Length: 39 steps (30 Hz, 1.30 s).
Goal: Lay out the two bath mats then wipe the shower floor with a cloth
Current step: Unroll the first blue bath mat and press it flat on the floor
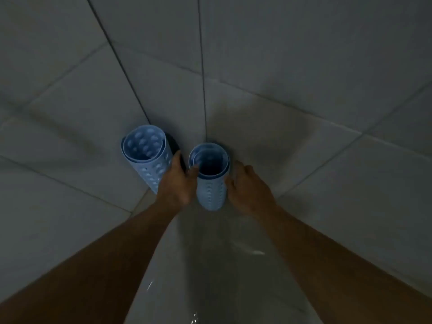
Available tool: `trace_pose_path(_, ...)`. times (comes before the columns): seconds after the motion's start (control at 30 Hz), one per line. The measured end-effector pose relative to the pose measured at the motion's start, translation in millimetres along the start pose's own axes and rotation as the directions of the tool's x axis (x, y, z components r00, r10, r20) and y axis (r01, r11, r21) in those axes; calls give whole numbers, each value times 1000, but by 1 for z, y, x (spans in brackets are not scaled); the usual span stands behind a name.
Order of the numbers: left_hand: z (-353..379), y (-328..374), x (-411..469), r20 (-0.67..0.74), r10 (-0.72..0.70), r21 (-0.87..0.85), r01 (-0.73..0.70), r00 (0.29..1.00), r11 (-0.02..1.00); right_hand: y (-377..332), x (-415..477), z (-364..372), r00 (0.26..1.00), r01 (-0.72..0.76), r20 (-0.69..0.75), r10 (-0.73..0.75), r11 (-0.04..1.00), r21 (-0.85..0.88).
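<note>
Left hand [177,181] and right hand [247,188] either side of upright rolled mat [211,190]

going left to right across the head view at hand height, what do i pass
left rolled mat → left hand → right rolled mat → right hand

The corner mat [211,190] is showing pale blue with rows of small dimples. The second mat [149,160], left of it, is wearing the same blue, dotted with round cups. Behind it, grey wall tiles [280,54] are carrying dark grout lines.
</note>
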<state>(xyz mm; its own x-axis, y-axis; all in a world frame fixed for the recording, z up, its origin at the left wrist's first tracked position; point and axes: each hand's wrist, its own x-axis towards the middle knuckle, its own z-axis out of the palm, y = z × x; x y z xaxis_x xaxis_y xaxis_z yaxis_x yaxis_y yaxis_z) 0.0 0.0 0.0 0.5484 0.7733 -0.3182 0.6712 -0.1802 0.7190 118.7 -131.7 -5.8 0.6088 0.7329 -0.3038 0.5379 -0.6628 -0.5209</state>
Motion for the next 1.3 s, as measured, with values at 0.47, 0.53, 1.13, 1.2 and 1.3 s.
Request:
trace_pose_path(0.47, 26, -10, 58, 244, -271, -293, 337, 931, 895, -1, 51, 36, 991, -130, 81, 104, 868, 479)
trace_pose_path(0.53, 25, -12, 53, 248, -268, -293, 335, 931, 896, -1, 46, 38, 989, -140, 105, 100, 860, 491)
trace_pose_path(1.13, 26, 10, -93, 287, -140, -242, 213, 948, 947, 33, -107, 19, 995, -92, 92, 42, 755, 649)
trace_pose_path(1.2, 28, 16, -119, 325, -98, -218, 175, 941, 960, 36, -140, 14, 993, -75, 119, -7, 745, 663)
trace_pose_path(1.3, 31, 29, -160, 370, -38, -217, 126, 928, 968, 47, -190, 6, 987, -50, 149, -60, 764, 644)
